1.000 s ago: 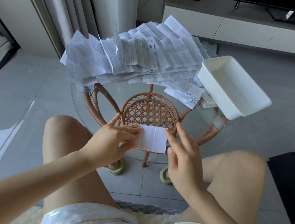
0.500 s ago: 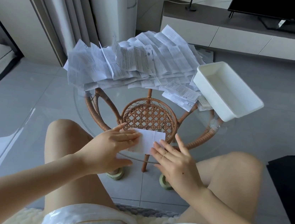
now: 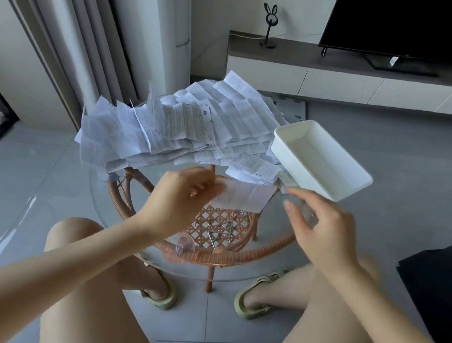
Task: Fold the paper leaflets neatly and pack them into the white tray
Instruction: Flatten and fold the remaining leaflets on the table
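Observation:
A folded white leaflet is lifted above the glass table, and my left hand pinches its left end. My right hand hovers to the right of the leaflet, fingers spread and holding nothing, just below the near corner of the white tray. The tray sits empty at the table's right side, overhanging the edge. A big heap of unfolded printed leaflets covers the far half of the table.
The round glass table rests on a rattan frame with metal clips on its lower shelf. A TV cabinet with a television stands behind. A dark cushion lies at the right. My knees and sandalled feet are below the table.
My left hand has lifted the folded leaflet off the glass and carried it up and to the right. My right hand has let go of it and moved toward the tray.

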`<state>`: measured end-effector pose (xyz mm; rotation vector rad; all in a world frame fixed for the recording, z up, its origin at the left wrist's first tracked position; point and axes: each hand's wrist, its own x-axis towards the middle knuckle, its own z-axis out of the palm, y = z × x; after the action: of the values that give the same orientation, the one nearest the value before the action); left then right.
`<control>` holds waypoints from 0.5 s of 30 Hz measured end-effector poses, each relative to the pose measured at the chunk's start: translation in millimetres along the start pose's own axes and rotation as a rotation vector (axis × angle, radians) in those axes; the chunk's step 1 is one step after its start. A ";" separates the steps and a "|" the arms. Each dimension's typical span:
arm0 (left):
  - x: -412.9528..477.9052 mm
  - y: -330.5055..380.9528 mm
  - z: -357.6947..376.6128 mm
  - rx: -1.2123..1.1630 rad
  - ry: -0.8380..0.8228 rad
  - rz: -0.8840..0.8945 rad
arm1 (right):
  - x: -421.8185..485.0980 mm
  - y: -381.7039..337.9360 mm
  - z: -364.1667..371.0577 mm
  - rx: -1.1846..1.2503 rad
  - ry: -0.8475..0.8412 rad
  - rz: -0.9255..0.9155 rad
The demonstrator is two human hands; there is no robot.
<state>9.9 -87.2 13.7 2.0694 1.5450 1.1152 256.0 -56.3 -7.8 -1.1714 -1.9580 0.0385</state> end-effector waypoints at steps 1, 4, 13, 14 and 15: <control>17.4 6.5 -1.3 -0.038 0.038 -0.102 | 16.3 9.1 -4.3 -0.121 0.047 0.070; 72.7 16.6 0.2 -0.253 0.073 -0.401 | 57.9 32.7 -8.0 -0.384 -0.149 0.306; 180.5 -5.0 35.1 -0.840 0.113 -0.991 | 85.6 62.4 15.0 -0.558 -0.496 0.318; 184.5 -5.8 37.1 -0.908 0.148 -1.015 | 84.0 63.6 13.5 -0.520 -0.455 0.324; 190.3 -7.4 41.1 -0.954 0.167 -1.024 | 83.2 66.3 12.2 -0.469 -0.406 0.341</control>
<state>56.0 97.1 56.7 0.4573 1.3884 1.1991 277.3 47.2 9.7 -1.9240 -2.1544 -0.0072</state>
